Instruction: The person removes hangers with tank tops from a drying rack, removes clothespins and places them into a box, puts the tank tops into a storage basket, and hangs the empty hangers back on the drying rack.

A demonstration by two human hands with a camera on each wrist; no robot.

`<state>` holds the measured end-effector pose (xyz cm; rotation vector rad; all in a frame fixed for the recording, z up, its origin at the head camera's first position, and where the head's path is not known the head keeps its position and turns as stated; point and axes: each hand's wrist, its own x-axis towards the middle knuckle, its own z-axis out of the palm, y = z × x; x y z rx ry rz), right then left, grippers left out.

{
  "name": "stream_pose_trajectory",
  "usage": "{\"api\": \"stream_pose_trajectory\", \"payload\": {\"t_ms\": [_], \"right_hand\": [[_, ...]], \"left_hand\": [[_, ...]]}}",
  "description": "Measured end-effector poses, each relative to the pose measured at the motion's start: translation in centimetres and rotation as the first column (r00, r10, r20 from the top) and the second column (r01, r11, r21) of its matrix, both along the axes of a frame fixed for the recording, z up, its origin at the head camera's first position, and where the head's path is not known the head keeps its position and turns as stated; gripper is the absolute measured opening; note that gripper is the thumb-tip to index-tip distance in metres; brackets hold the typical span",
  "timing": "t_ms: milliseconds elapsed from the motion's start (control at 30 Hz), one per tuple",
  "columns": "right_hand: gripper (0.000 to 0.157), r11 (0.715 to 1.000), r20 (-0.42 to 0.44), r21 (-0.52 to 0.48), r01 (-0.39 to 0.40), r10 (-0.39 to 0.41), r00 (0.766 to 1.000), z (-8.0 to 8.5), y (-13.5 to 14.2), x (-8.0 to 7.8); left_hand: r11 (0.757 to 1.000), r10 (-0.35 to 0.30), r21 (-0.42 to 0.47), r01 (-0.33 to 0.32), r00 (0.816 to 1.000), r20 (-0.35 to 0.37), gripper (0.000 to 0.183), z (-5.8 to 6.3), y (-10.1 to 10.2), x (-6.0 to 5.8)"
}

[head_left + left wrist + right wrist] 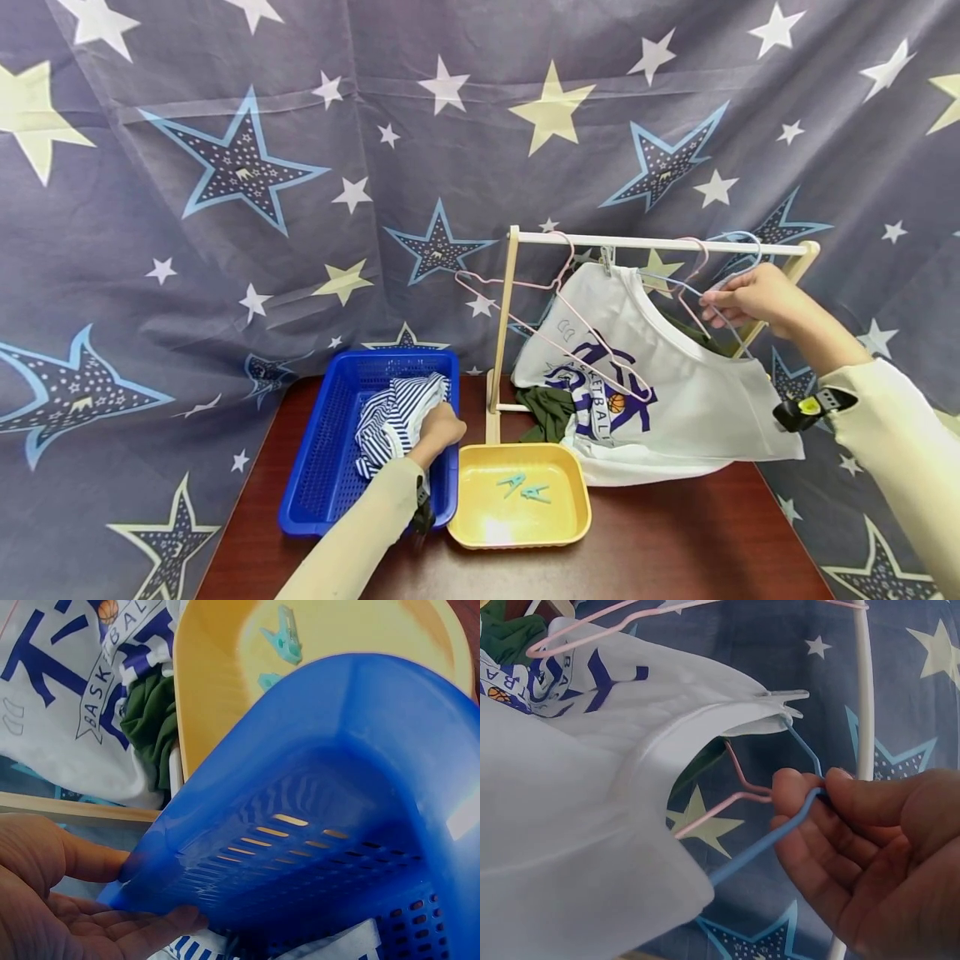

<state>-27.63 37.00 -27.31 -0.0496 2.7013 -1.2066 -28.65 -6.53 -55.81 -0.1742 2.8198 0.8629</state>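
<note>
My left hand (441, 431) is at the right rim of a blue basket (300, 467). In the left wrist view its thumb meets the rim and its fingers lie along the inner wall, gripping the edge. Beside that hand, a crumpled blue-and-white striped garment (386, 421) lies in the basket. My right hand (750, 300) pinches a light blue hanger (761, 844) near the base of its hook. From that hanger a white sleeveless basketball shirt (697, 400) hangs tilted, with a clear clip (607, 260) at its left shoulder.
A small rack with a white rail (660, 243) stands at the back right, carrying pink hangers (558, 287). Dark green cloth (551, 412) lies behind the shirt. A yellow tray (517, 533) holds two teal clothespins (536, 493) on the brown table (652, 542). A starry curtain hangs behind.
</note>
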Motion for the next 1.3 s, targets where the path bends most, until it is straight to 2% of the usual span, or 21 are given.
{"api": "stream_pose_trajectory", "payload": {"t_ms": [200,400,533,767,933,1167,1300], "right_hand": [[0.038,0.997,0.011,0.069,-0.022,0.022,1.0,1.0,1.1,0.6],[0.032,0.993,0.021,0.111,-0.042,0.04,0.999,1.9,2.5,1.3],[0.027,0.992,0.054,0.114,-0.048,0.042,0.998,1.8,3.4,1.7],[0.029,0.983,0.096,0.165,-0.082,0.067,0.993,1.4,4.8,2.7],[0.028,0.983,0.111,0.169,-0.075,0.056,0.992,1.7,6.5,3.0],[0.021,0.992,0.068,0.12,-0.046,0.038,0.997,3.5,7.9,3.9],[0.029,0.991,0.024,0.134,-0.024,0.021,0.999,5.2,8.4,4.2]], "left_hand": [[1.0,-0.005,-0.002,0.005,1.0,-0.022,0.009,-0.1,0.0,0.0],[1.0,0.0,0.013,0.0,1.0,-0.005,0.003,0.0,-0.1,-0.4],[1.0,0.003,0.023,-0.003,1.0,-0.002,0.006,0.1,-0.2,-0.7],[1.0,-0.004,0.02,0.004,1.0,0.0,0.003,0.4,-0.2,-0.7],[1.0,-0.008,0.023,0.008,1.0,-0.001,0.007,0.5,-0.2,-0.7],[1.0,-0.006,0.026,0.006,1.0,-0.004,0.008,0.7,-0.3,-0.7],[1.0,-0.005,0.029,0.005,1.0,-0.002,0.007,0.8,-0.3,-0.8]]}}
